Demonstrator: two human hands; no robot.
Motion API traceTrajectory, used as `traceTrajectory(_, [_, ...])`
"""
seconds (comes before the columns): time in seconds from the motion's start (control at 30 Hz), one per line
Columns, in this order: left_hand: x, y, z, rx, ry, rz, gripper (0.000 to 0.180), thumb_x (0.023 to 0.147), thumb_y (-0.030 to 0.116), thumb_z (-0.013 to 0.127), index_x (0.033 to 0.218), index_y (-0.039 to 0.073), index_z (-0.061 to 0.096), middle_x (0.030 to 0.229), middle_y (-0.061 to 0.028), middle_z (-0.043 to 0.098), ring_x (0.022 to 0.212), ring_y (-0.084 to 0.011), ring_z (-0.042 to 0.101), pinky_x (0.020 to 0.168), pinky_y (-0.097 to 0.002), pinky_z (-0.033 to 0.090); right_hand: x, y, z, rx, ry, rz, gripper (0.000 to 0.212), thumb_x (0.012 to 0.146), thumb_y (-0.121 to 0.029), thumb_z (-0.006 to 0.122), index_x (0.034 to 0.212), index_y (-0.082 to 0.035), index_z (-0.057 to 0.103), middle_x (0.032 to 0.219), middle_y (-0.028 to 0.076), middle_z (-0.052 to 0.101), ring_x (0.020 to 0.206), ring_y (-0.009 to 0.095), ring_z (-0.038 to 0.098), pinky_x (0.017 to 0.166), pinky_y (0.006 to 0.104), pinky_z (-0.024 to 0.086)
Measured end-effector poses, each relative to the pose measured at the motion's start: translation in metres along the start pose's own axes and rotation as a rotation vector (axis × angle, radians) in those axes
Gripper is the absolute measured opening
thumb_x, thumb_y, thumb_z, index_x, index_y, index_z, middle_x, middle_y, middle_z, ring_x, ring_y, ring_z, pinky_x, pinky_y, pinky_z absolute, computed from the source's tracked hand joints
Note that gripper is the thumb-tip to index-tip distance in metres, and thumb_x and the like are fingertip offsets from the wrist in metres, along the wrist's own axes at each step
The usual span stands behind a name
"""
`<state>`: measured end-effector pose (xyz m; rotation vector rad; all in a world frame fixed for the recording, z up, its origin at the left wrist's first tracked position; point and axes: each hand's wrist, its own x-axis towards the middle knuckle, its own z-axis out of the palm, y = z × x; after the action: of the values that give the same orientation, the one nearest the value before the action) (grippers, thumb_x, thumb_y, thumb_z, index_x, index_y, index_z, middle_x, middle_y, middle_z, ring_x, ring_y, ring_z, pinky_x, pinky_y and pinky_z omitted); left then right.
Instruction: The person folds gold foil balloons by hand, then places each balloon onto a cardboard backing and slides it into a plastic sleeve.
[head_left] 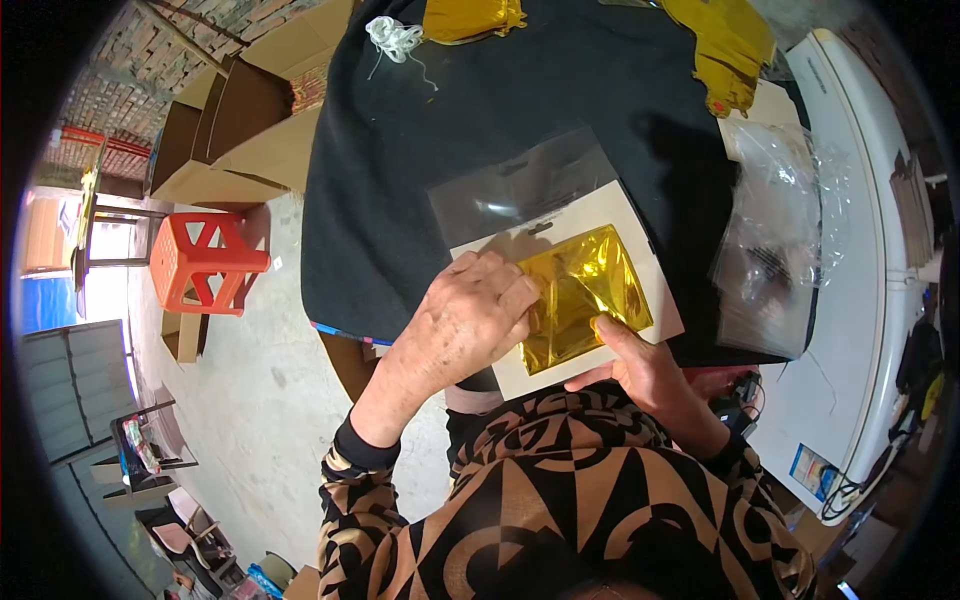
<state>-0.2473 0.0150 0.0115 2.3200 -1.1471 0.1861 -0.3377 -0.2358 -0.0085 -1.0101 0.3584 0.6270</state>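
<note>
A folded gold foil piece (590,290) lies flat on a pale card (655,305) with a hang hole near its far edge. The card sits in or over a clear plastic bag (530,185), whose flap spreads beyond it; I cannot tell which. My left hand (475,310) has its fingers curled at the foil's left edge, their tips partly hidden. My right hand (640,370) grips the card's near right edge, thumb pressed on the foil and fingers underneath.
A black cloth (390,200) covers the table. White string (393,40) and gold foil pieces (470,18) lie at its far side, with more gold foil (730,60) at far right. Clear bags (765,270) are stacked at right beside a white appliance (850,180). A red stool (205,262) stands left.
</note>
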Motion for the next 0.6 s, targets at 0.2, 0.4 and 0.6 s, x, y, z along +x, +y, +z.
traceTrajectory(0.2, [-0.006, 0.003, -0.004, -0.074, 0.011, -0.053, 0.013, 0.084, 0.006, 0.075, 0.095, 0.004, 0.069, 0.086, -0.0104, 0.066, 0.091, -0.0303, 0.068, 0.088, -0.0425, 0.055, -0.005, -0.002, 0.017, 0.002, 0.069, -0.052, 0.051, 0.117, -0.025, 0.048, 0.163, -0.008, 0.036, 0.148, 0.017, 0.059, 0.125, 0.033, 0.071, 0.083, 0.0512, 0.070])
traceTrajectory(0.4, [-0.011, 0.001, -0.014, -0.142, 0.139, -0.187, 0.020, 0.091, 0.009, 0.075, 0.110, 0.002, 0.071, 0.114, -0.0141, 0.066, 0.114, -0.0339, 0.063, 0.101, -0.0432, 0.051, -0.004, 0.008, 0.010, 0.072, 0.083, -0.111, 0.051, 0.116, -0.025, 0.051, 0.162, -0.007, 0.038, 0.149, 0.016, 0.059, 0.122, 0.034, 0.072, 0.081, 0.0512, 0.070])
traceTrajectory(0.6, [-0.038, -0.003, 0.018, -0.964, 0.505, -0.725, 0.058, 0.107, 0.004, 0.067, 0.159, 0.004, 0.042, 0.144, -0.0103, 0.054, 0.117, -0.0155, 0.060, 0.105, -0.0303, 0.052, 0.005, 0.020, -0.005, 0.157, 0.080, -0.168, 0.053, 0.116, -0.022, 0.052, 0.164, -0.009, 0.035, 0.152, 0.015, 0.055, 0.128, 0.033, 0.068, 0.080, 0.0541, 0.072])
